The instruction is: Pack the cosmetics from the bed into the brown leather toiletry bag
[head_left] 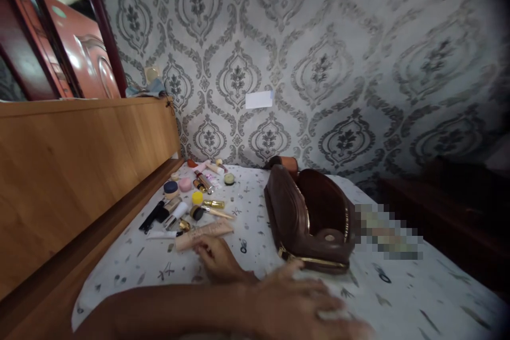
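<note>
Nearest, the right hand (303, 305) lies flat, fingers released, beside the open brown pouch (311, 220). Left of the pouch, the left hand (217, 259) touches a light, slippery beige tube (204, 235); grip unclear. Mid-body hold seems safest.

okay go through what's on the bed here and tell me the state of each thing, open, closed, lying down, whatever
Brown bag: unzipped, open, lying on the bed sheet.
Beige tube: lying flat, fingertips of the left hand on it.
Right hand: blurred, flat over the sheet, holding nothing visible.
Yellow-lidded jar: upright, lid on.
Blue-lidded jar: upright, lid on.
Gold tube: lying on its side.
</note>
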The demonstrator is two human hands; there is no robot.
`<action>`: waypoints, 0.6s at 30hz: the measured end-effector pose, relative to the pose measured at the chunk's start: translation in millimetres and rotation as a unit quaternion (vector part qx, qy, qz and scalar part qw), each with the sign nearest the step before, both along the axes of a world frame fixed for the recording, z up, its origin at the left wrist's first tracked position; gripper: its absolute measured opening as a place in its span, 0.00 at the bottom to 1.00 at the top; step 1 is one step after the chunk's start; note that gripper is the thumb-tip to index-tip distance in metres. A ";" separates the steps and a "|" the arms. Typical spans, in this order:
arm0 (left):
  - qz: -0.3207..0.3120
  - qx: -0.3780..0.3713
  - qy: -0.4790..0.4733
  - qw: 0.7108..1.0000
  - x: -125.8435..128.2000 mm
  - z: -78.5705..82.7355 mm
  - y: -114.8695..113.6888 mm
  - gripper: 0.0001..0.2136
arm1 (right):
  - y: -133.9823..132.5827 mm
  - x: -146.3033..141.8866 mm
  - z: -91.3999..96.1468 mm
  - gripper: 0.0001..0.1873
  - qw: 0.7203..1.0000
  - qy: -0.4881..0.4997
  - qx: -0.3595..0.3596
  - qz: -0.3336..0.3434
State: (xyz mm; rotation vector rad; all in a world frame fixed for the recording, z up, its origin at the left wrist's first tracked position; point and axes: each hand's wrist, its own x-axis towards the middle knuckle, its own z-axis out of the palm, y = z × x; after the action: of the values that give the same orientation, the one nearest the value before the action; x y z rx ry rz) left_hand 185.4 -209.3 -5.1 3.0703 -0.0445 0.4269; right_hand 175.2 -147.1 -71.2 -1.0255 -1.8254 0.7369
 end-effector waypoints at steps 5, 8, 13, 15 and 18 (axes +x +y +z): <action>0.373 -0.055 -0.054 0.925 -59.5 28.1 135.3 0.16 | 1.5 9.3 -19.4 0.17 0.992 0.112 -0.047 -0.030; 0.519 -0.044 -0.052 0.852 -103.5 37.2 214.2 0.16 | 0.6 11.5 -23.4 0.13 0.979 0.173 -0.109 -0.014; 0.644 -0.050 0.011 0.764 -154.2 19.8 281.1 0.21 | -0.5 11.6 -21.8 0.10 0.976 0.182 -0.120 -0.006; 0.662 -0.061 0.046 0.746 -162.5 8.8 291.5 0.20 | -1.1 12.4 -20.4 0.10 0.978 0.173 -0.118 -0.005; 0.670 -0.077 0.088 0.733 -167.3 -1.8 302.9 0.20 | -2.0 13.4 -18.8 0.11 0.978 0.169 -0.121 -0.004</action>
State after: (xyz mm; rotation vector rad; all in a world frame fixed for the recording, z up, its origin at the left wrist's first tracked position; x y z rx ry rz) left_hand 18.1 93.5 -7.0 2.3443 2.0891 0.0918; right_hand 188.7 -149.2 -90.0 -0.9900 -1.4634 1.0785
